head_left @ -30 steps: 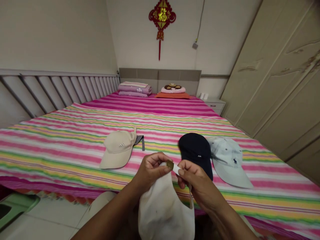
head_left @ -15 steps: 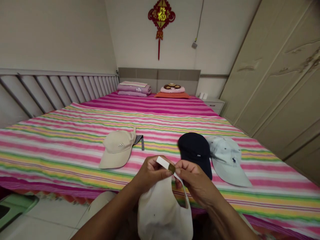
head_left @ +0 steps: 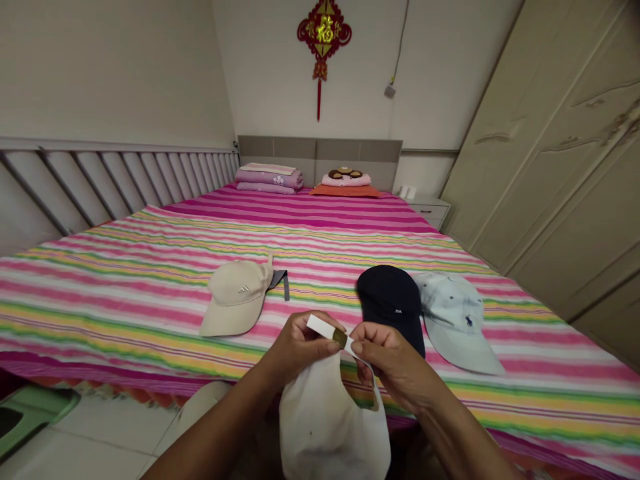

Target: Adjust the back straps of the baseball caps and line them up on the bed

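A white cap (head_left: 330, 423) hangs below my hands at the near edge of the bed, its back opening facing up. My left hand (head_left: 306, 343) pinches the brass-coloured buckle (head_left: 340, 338) on the cap's strap, and the strap's loose white end (head_left: 320, 326) sticks out past it. On the other side of the buckle, my right hand (head_left: 383, 350) grips the strap between thumb and fingers. Just beyond my right hand lies a dark navy cap (head_left: 390, 293), touching a pale blue cap (head_left: 453, 310). Farther left rests a beige cap (head_left: 235, 293) with its grey strap undone.
The caps lie on a striped bedsheet (head_left: 150, 287). Folded bedding (head_left: 267, 179) and a pink pillow (head_left: 345, 180) are by the headboard (head_left: 360, 150). A metal rail (head_left: 125, 180) runs along the left, a wardrobe (head_left: 560, 167) stands right, and a green stool (head_left: 37, 413) is at lower left.
The buckle and loose strap end have shifted slightly left and the strap lies flatter. Both hands keep their hold on it. The other caps have not moved.
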### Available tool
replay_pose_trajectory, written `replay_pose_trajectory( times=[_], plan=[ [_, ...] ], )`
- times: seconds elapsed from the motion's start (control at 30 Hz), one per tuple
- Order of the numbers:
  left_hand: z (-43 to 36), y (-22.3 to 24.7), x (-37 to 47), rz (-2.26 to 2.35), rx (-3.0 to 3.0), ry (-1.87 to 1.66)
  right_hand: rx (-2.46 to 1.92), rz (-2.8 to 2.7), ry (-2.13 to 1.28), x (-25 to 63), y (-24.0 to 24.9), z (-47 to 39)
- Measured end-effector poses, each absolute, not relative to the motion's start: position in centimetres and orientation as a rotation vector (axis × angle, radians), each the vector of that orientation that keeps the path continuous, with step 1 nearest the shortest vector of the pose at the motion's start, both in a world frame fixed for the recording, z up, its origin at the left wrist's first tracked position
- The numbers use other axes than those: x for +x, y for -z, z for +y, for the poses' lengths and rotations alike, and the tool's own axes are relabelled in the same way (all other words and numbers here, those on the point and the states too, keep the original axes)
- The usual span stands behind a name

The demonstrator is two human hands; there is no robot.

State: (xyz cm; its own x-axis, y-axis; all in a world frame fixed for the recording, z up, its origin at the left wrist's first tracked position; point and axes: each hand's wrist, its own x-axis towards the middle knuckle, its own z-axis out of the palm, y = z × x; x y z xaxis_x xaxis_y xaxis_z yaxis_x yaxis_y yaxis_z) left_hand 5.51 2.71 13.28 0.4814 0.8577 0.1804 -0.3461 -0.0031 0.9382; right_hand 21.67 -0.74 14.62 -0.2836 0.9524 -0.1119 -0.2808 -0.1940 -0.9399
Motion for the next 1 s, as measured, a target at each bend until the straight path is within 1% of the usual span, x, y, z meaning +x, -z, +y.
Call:
replay_pose_trajectory(
  times=[0.3,0.43,0.57,0.67,0.77,1.0],
  plan=[
    [2.8,-13.1,5.1,0.511,1.232,-0.921,-0.974,-1.129,-1.628,21.7,-14.8,-0.7],
    [3.3,-14.1,4.7,0.446,1.108,-0.769,-0.967,-1.148,-1.621,21.6,-14.8,-0.7],
    [4.2,-15.1,4.2,0.622,1.163,-0.562,-1.009,-1.238,-1.585,21.4,-14.9,-0.6],
    [4.5,-15.3,3.9,0.643,1.19,-0.44,-1.025,-1.264,-1.595,21.3,-15.1,-0.6],
    [4.4,-15.0,3.9,0.623,1.165,-0.431,-0.998,-1.229,-1.649,21.2,-15.5,-0.5],
    [4.3,-14.8,4.0,0.6,1.087,-0.563,-0.821,-1.142,-1.883,21.8,-15.2,0.4]
  ],
)
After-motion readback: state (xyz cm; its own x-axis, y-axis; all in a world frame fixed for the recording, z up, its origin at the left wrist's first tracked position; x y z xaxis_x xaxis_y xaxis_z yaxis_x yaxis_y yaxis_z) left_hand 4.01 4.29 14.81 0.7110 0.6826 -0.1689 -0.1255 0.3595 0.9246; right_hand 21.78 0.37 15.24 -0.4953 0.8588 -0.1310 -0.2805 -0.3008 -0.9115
